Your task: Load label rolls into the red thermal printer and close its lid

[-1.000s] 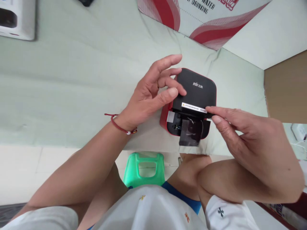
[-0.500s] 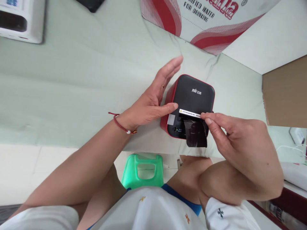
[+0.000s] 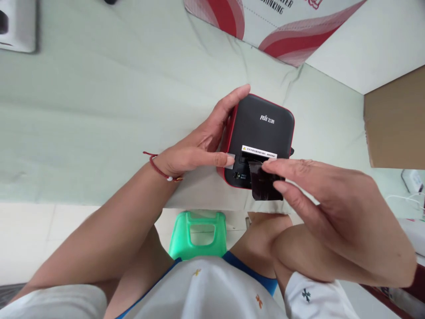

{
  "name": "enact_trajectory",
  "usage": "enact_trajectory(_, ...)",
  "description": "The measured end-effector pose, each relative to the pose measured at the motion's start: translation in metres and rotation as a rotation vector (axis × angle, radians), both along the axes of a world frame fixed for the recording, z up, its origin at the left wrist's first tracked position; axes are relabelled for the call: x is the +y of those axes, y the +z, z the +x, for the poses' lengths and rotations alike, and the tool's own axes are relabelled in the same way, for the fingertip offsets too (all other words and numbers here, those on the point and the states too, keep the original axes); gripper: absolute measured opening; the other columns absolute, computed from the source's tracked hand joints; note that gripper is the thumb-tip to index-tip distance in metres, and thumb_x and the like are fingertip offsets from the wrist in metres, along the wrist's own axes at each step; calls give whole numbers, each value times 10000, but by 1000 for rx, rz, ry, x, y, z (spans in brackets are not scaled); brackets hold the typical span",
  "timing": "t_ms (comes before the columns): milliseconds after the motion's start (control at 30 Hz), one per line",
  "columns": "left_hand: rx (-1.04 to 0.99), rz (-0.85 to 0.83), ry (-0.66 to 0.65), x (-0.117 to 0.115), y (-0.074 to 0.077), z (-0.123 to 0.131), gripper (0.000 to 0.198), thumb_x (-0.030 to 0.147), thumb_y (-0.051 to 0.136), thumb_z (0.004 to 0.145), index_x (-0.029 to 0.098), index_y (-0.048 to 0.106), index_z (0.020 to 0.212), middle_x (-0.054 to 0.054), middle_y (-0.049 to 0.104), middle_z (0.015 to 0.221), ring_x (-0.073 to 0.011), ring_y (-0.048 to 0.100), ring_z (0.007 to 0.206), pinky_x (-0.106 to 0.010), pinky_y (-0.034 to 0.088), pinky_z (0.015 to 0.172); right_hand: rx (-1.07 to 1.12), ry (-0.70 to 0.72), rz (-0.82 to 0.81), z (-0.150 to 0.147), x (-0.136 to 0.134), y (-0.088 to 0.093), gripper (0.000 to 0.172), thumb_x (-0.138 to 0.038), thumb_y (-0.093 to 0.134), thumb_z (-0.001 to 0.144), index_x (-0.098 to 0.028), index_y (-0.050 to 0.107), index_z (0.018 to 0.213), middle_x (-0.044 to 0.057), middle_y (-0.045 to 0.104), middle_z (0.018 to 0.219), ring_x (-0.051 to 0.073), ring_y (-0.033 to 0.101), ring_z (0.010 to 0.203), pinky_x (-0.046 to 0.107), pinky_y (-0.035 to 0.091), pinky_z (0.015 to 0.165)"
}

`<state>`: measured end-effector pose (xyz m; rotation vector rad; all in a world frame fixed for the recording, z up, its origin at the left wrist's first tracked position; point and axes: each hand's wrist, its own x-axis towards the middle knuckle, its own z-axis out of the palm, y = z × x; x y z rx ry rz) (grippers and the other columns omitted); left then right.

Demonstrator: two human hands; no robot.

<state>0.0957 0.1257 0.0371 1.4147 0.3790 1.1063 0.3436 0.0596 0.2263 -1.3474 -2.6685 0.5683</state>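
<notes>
A small printer (image 3: 265, 128) with a black top and red sides sits on the cloth-covered table near its front edge. A dark, glossy strip of film (image 3: 262, 188) sticks out of its slot toward me and hangs over the front. My left hand (image 3: 206, 146) grips the printer's left side, fingers along the red wall and thumb pressed on a grey patch (image 3: 229, 160). Over the film's right part is my right hand (image 3: 315, 190), its index finger at the film near the slot and its thumb apart, at the film's right edge. A white warning label (image 3: 259, 152) lies above the slot.
A red-and-white drinking water carton (image 3: 282, 35) stands at the back. To the right is a brown cardboard piece (image 3: 395, 119). Part of a white device (image 3: 20, 26) shows at upper left. Below the table edge is a green plastic stool (image 3: 181, 237).
My left hand has closed onto the printer's side, thumb lowered to the grey patch. My right hand has shifted left, from the warning label's end to over the film, with finger and thumb parted.
</notes>
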Motion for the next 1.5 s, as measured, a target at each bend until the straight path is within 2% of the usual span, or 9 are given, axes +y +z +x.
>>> enact_trajectory(200,-55,-108,-12,-7,-2,2,1144,532,1006,824,622,354,1760,81,392,1902,-419,254,1828,-713,321,1470,-66,200,-109,-2,2,1,413,-93,474,1149,-168,846,1314,76,866,1412,238,834,1312,321,690,1115)
enact_trajectory(333,-37,-171,45,-12,-8,2,1182,515,1011,825,622,315,1773,80,343,1930,-413,119,1862,-738,231,1492,-75,181,-118,-1,5,0,426,-93,463,1146,-185,846,1308,64,877,1388,238,857,1251,320,720,1026)
enact_trajectory(500,-2,-70,93,-9,-14,-2,1309,549,1060,739,655,273,1779,116,267,1953,-410,-90,1869,-777,98,1495,-57,185,-132,2,3,-1,429,-89,479,1142,-210,819,1375,41,857,1442,231,836,1301,321,702,1052)
enact_trajectory(733,58,-80,145,-9,-10,-4,1250,596,1048,737,614,352,1775,110,279,1957,-387,12,1876,-695,132,1517,-15,87,-87,-5,13,-7,365,-168,544,1172,-241,864,1333,20,922,1183,265,896,983,385,721,806)
enact_trajectory(900,44,-56,151,-8,-15,-2,1173,558,1055,746,597,433,1739,98,332,1937,-381,100,1871,-675,177,1512,9,5,-102,-9,21,-14,377,-207,555,1161,-316,862,1351,-13,917,1056,265,881,854,416,690,745)
enact_trajectory(1100,3,-47,148,-8,-17,1,1212,451,1090,737,525,438,1756,71,273,1961,-415,124,1861,-678,207,1500,49,-37,-114,-14,24,-15,297,-219,604,1137,-256,854,1293,-11,904,950,218,853,779,359,660,729)
enact_trajectory(1200,-40,-113,189,-13,-18,6,1169,513,1089,738,526,473,1731,53,359,1926,-423,173,1853,-689,252,1496,91,-140,-81,-21,29,-22,268,-248,625,1132,-234,860,1259,11,882,890,209,818,734,350,652,726)
enact_trajectory(1300,-73,-162,209,-19,-19,11,1062,614,1051,767,516,530,1687,33,469,1866,-417,288,1825,-682,318,1483,21,-226,-13,-28,39,-37,288,-222,629,1099,-227,862,1267,75,894,1029,270,838,877,431,670,851)
enact_trajectory(1500,-111,-251,99,-22,-14,12,996,566,1050,786,451,580,1657,-1,475,1858,-457,342,1792,-690,333,1478,-172,-180,-20,-24,56,-62,403,-229,634,1031,-254,824,1386,114,845,1383,368,823,1165,535,658,989)
